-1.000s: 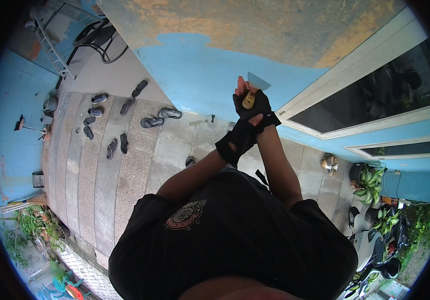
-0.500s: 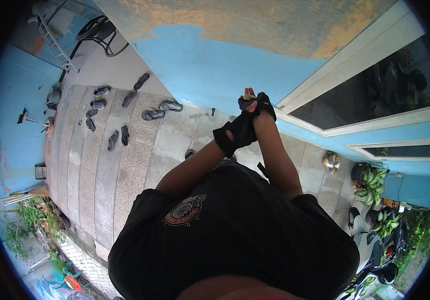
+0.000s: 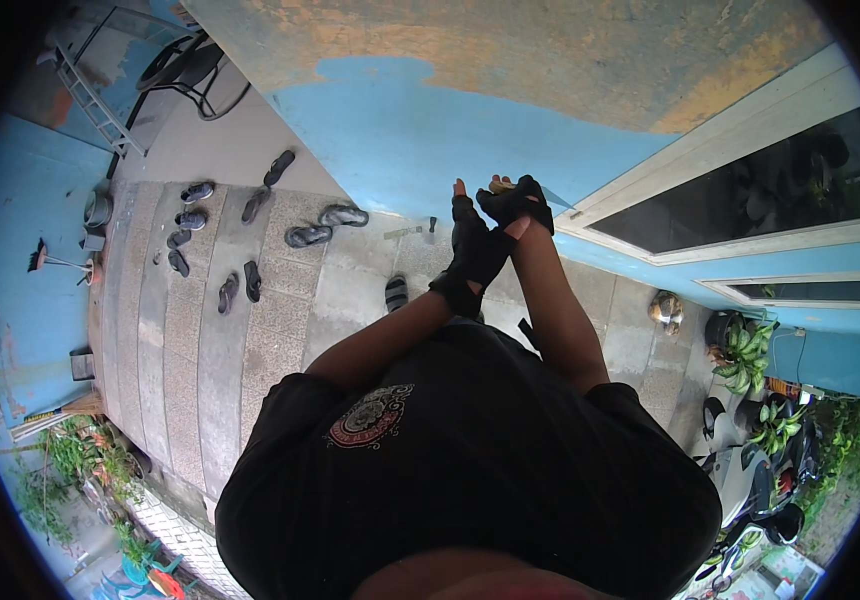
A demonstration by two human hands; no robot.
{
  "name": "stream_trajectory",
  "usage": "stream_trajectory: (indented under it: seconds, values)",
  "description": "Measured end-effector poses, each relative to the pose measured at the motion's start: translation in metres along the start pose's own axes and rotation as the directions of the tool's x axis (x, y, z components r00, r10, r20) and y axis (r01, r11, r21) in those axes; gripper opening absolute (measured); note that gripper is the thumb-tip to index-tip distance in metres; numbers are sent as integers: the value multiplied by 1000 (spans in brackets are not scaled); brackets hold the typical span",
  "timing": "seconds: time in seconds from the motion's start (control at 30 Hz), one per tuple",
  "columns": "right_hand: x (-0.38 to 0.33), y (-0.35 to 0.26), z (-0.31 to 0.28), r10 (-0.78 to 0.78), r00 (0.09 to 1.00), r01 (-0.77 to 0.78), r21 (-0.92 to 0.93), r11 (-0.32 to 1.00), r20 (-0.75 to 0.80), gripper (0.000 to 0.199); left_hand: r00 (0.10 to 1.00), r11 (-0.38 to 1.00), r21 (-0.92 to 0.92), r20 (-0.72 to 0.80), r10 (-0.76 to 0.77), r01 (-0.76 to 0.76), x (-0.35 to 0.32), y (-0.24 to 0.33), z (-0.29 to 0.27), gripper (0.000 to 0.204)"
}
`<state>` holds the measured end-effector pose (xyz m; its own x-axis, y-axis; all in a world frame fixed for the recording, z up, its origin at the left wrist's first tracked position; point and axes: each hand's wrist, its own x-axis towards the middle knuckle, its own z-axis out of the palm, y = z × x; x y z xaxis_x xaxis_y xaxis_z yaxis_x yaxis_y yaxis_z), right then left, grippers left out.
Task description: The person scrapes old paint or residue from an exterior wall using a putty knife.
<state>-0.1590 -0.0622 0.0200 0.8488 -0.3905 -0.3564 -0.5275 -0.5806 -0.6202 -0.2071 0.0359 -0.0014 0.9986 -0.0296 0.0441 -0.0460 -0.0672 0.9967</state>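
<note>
Both hands wear black fingerless gloves and are raised together in front of the wall. My left hand (image 3: pixel 474 248) lies against the side of my right wrist, a finger stretched upward; its other fingers are mostly hidden. My right hand (image 3: pixel 518 203) is bent over with its fingers curled, and small pale tips show at its far edge. What it holds, if anything, I cannot make out. Beside it shows a thin grey-blue triangular shape (image 3: pixel 556 201), too unclear to name. Behind the hands stands a light blue wall (image 3: pixel 380 120) with a large bare, peeled patch (image 3: pixel 550 60).
On the tiled floor by the wall lie a small scraper-like tool (image 3: pixel 431 228) and a pale flat strip (image 3: pixel 402 233). Several sandals (image 3: pixel 310 235) are scattered left. A framed glass window (image 3: pixel 750 185) is at right, with a metallic round object (image 3: pixel 665 310) and potted plants (image 3: pixel 747 350) below.
My hands have come apart somewhat: the left has slid down and left, its finger now straightened, while the right stays near its place. A striped sandal shows beside my left forearm.
</note>
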Motion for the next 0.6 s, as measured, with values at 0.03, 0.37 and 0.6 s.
stream_trajectory:
  seconds: [0.03,0.37,0.6]
  values:
    - [10,4,10,-34,999,35,32,999,-36,44,1000,1000,-1,12,1,-1,8,14,-11,101]
    - [62,-25,75,-180,962,261,-493,830,206,47,846,953,21,468,256,-301,72,7,-74,64]
    - [52,-53,96,-53,981,103,-265,959,187,47,334,284,-287,933,-133,915,81,40,-122,56]
